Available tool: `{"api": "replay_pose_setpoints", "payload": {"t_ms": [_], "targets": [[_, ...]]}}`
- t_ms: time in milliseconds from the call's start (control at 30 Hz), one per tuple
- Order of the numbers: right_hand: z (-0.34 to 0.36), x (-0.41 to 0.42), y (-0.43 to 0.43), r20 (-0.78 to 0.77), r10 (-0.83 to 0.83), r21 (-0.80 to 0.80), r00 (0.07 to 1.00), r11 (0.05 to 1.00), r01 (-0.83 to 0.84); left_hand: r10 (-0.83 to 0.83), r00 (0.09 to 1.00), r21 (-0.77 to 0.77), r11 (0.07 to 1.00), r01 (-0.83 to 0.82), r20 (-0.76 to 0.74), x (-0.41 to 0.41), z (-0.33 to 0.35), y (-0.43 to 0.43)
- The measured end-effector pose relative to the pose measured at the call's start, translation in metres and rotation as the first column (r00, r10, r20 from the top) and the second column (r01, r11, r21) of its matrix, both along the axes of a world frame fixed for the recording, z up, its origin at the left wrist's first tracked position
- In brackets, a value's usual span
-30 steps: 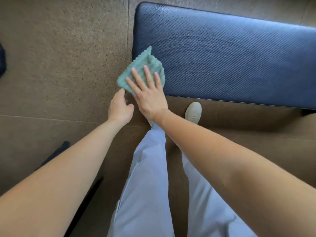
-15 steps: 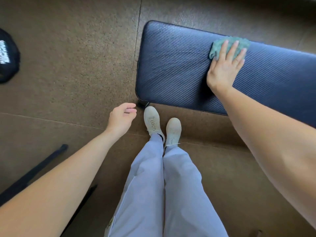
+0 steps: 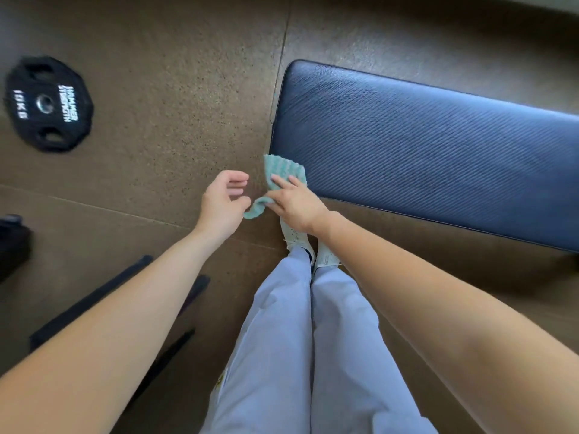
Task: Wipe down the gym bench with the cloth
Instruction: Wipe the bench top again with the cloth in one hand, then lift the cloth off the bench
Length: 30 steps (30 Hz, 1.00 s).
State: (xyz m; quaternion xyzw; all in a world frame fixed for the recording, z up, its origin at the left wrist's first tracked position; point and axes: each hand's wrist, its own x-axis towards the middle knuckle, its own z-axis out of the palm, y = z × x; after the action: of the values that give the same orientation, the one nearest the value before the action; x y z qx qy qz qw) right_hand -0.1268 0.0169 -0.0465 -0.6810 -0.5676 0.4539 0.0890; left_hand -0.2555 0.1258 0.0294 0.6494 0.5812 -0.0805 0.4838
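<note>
While right hand point(image 3: 297, 205) grip pinches green cloth point(image 3: 283, 170) at bench point(image 3: 423, 145) corner, left hand point(image 3: 224, 200) hangs loosely open beside it

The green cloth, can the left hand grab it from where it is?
Probably yes. The left hand is open right beside the green cloth, whose loose lower end hangs by its fingertips, with nothing between them. The right hand holds the rest.

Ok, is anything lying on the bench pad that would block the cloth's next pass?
Nothing visible. The dark blue textured bench pad shows bare as far as the frame reaches. The right hand holds the teal ribbed cloth at its near left corner; the left hand hovers open beside it.
</note>
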Motion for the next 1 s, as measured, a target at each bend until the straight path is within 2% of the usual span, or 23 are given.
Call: {"api": "replay_pose_setpoints", "payload": {"t_ms": [33,100,167,300,400,633,800,900,1000], "targets": [[0.018,0.002,-0.007,-0.13,-0.151,-0.067,0.98,0.987,0.144,-0.034,0.999,-0.017,0.999,0.034,0.002,0.004,0.014,-0.002],[0.057,0.013,-0.023,-0.297,-0.429,-0.185,0.853,0.902,0.389,-0.096,0.995,-0.083,0.992,0.099,0.036,0.016,0.045,-0.007],[0.097,0.024,-0.036,-0.385,-0.577,-0.239,0.72,0.816,0.526,-0.165,0.982,-0.149,0.973,0.178,0.091,0.032,0.073,-0.014],[0.173,0.056,-0.057,-0.502,-0.641,-0.239,0.58,0.747,0.62,-0.303,0.927,-0.24,0.905,0.352,0.22,0.064,0.13,-0.03],[0.209,0.085,-0.071,-0.557,-0.672,-0.313,0.488,0.714,0.626,-0.379,0.897,-0.186,0.887,0.422,0.227,0.086,0.165,-0.037],[0.287,0.156,-0.083,-0.523,-0.661,-0.187,0.539,0.706,0.684,-0.323,0.919,-0.08,0.934,0.348,0.224,0.135,0.246,-0.038],[0.325,0.194,-0.066,-0.363,-0.709,-0.054,0.604,0.663,0.747,-0.226,0.92,-0.08,0.961,0.264,0.319,0.177,0.291,-0.025],[0.349,0.212,-0.047,-0.411,-0.73,-0.085,0.546,0.627,0.775,-0.186,0.904,-0.058,0.973,0.225,0.386,0.204,0.309,-0.006],[0.367,0.222,-0.022,-0.428,-0.681,-0.036,0.594,0.669,0.742,-0.156,0.871,-0.087,0.972,0.22,0.466,0.227,0.324,0.018]]}}
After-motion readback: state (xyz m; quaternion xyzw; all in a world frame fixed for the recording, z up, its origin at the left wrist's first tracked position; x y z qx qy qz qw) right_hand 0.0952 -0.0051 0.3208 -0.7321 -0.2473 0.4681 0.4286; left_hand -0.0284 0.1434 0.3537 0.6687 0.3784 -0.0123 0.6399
